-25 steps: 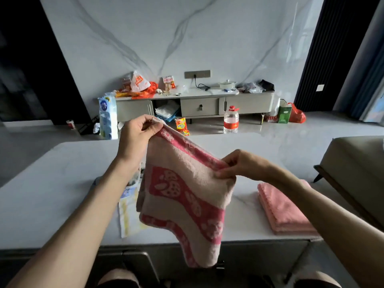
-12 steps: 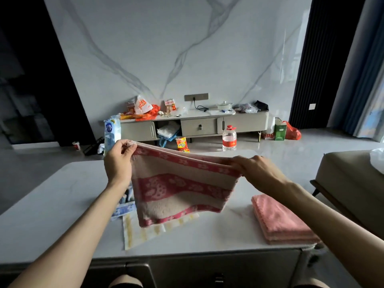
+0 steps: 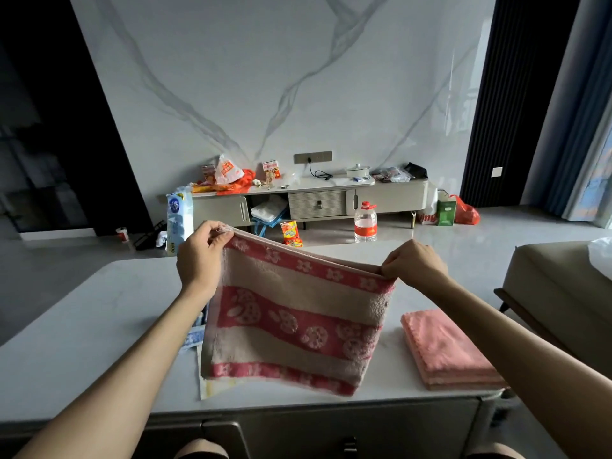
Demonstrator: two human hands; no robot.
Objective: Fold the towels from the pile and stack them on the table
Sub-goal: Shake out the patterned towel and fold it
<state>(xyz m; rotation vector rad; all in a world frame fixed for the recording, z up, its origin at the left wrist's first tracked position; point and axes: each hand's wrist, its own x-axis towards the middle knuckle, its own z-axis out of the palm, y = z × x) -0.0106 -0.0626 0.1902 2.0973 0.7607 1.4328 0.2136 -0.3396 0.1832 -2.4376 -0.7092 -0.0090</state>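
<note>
A beige towel with red patterned stripes [image 3: 291, 319] hangs doubled over above the white table [image 3: 82, 342]. My left hand [image 3: 200, 256] pinches its upper left corner. My right hand [image 3: 414, 263] pinches the upper right corner, lower than the left, so the top edge slopes down to the right. Behind the hanging towel, part of a pale yellow-striped cloth [image 3: 207, 384] and a blue-patterned cloth [image 3: 193, 336] lie flat on the table, mostly hidden. A stack of folded pink towels [image 3: 447, 351] lies at the table's right front corner.
A beige sofa edge [image 3: 559, 293] stands to the right of the table. On the floor beyond are a water bottle [image 3: 365, 223], a snack packet [image 3: 291, 233] and a blue tissue pack [image 3: 178, 220]. A low cabinet [image 3: 318, 203] with clutter lines the marble wall.
My hands have spread apart and stretched the towel's top edge out wide. The towel, which hung bunched a second ago, now hangs flat.
</note>
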